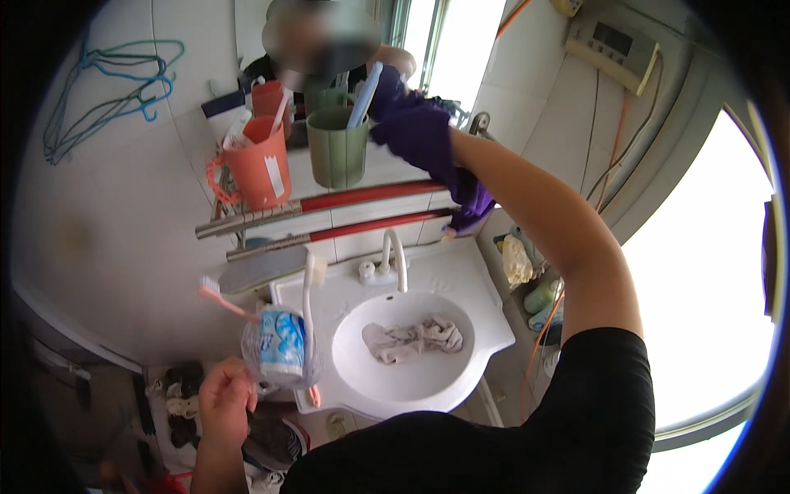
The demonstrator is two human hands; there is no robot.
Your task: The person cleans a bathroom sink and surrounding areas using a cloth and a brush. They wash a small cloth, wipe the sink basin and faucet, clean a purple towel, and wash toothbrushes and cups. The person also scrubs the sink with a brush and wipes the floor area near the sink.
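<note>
Head view, first speaker: What does the left hand (224,397) have?

Second speaker: It is closed around a clear plastic cup (281,347) with a blue and white label, held at seven o'clock in the picture, just off the left rim of the white sink (461,380). A pink toothbrush (222,297) and a white toothbrush (309,288) stand in the cup, heads up, the pink one leaning toward ten o'clock.

First speaker: And the right hand (409,115)?

Second speaker: It is raised to twelve o'clock and wrapped in a purple cloth (444,156), pressed against the wall near the mirror. The fingers are hidden by the cloth, so whether they are curled or flat cannot be told. The cloth hangs down past the wrist to the red rail (370,196).

First speaker: What stands near that hand?

Second speaker: A green cup (336,150) sits on the shelf just beside it, at the hand's nine o'clock, with a blue toothbrush (364,97) leaning in it. An orange mug (262,165) stands further toward nine o'clock.

First speaker: Anything in the sink?

Second speaker: A crumpled pale rag (411,337) lies in the bowl, at three o'clock from the clear plastic cup. A white tap (393,262) rises at the bowl's twelve o'clock. Blue wire hangers (115,90) hang on the wall at ten o'clock.
</note>
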